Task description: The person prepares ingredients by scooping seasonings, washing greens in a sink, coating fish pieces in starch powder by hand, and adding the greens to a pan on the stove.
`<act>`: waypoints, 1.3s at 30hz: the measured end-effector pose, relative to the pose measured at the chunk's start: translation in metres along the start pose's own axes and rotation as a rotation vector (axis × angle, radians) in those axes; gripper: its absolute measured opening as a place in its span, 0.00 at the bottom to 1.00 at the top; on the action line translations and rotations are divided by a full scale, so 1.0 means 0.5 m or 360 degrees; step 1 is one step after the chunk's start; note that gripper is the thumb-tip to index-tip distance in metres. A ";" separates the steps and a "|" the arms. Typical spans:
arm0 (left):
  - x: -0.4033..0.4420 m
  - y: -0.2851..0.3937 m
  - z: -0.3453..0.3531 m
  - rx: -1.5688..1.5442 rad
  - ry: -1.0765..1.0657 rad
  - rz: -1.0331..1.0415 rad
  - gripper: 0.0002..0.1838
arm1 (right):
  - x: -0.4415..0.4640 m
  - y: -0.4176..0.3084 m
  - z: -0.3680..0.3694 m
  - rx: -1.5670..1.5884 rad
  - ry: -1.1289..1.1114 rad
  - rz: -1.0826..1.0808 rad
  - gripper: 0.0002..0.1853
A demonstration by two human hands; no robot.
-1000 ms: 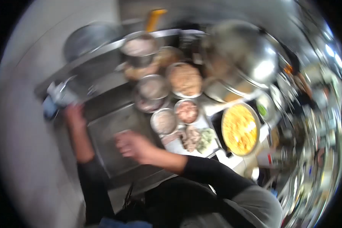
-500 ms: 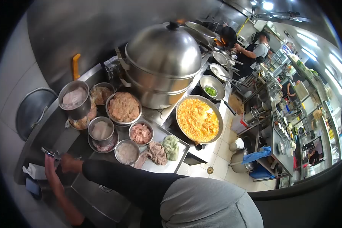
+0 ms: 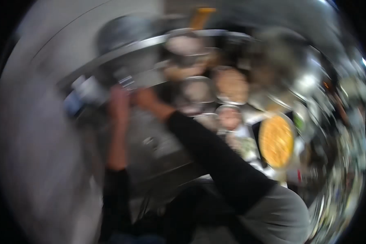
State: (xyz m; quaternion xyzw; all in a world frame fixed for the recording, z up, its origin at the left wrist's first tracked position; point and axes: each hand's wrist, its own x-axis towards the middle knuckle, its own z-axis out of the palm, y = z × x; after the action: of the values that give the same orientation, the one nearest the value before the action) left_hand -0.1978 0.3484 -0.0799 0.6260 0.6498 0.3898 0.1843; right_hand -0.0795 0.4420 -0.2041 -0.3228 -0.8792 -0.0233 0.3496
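Motion blurs the whole view. My left hand (image 3: 119,99) and my right hand (image 3: 145,99) are close together at the faucet (image 3: 127,82), over the back of the steel sink (image 3: 150,142). Their fingers are smeared, so I cannot make out whether either grips anything. To the left of my left hand lies a white cloth or paper (image 3: 89,88) beside a blue item (image 3: 72,103).
Bowls of raw meat (image 3: 232,84) stand right of the sink, with folded cloths (image 3: 248,147) in front. A pan of orange-yellow food (image 3: 276,140) is farther right, below a large steel steamer (image 3: 278,61). A dark basin (image 3: 124,33) is behind.
The camera has swung between views. Since one second ago, my right hand has moved from over the sink to the faucet beside my left hand; both were near it half a second ago.
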 end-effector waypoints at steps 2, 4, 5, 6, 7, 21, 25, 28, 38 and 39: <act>-0.039 0.003 0.021 -0.0593 0.0426 -0.0108 0.25 | 0.051 -0.079 -0.162 0.0515 -0.0466 0.1251 0.15; -0.058 -0.006 0.045 -0.1141 0.0604 -0.0544 0.27 | 0.080 -0.109 -0.239 0.0456 -0.0561 0.1190 0.17; -0.068 -0.011 0.062 -0.1377 0.0643 -0.0795 0.26 | 0.070 -0.079 -0.164 0.0244 -0.0550 0.0959 0.16; -0.083 -0.028 0.079 -0.1369 0.0660 -0.0790 0.26 | 0.067 -0.057 -0.101 0.0035 -0.0531 0.0728 0.15; -0.100 -0.047 0.095 -0.1505 0.0483 -0.1019 0.24 | 0.084 -0.077 -0.130 0.0044 -0.0525 0.0720 0.15; -0.024 0.021 0.131 -0.2268 -0.0945 -0.1401 0.26 | -0.081 -0.120 -0.103 0.3170 0.0750 0.2137 0.25; -0.053 -0.137 0.146 -0.1551 -0.1015 -0.1036 0.19 | -0.106 -0.141 -0.120 0.1344 0.0301 0.1865 0.15; 0.016 -0.157 0.126 -0.0420 -0.0907 -0.0477 0.14 | -0.183 -0.122 -0.104 0.0943 0.0029 0.1261 0.10; 0.125 -0.222 0.164 0.1400 -0.0858 0.1059 0.28 | -0.514 -0.305 -0.235 0.1389 -0.0133 0.0929 0.13; 0.141 -0.225 0.173 0.1760 -0.1269 0.0961 0.30 | -0.551 -0.288 -0.190 0.1368 -0.0113 0.0942 0.13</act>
State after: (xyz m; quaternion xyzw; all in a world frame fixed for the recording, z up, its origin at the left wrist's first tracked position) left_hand -0.2209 0.4494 -0.1996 0.8725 0.4347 -0.2171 -0.0508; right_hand 0.0441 0.1508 -0.2792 -0.3856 -0.6918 0.4505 0.4120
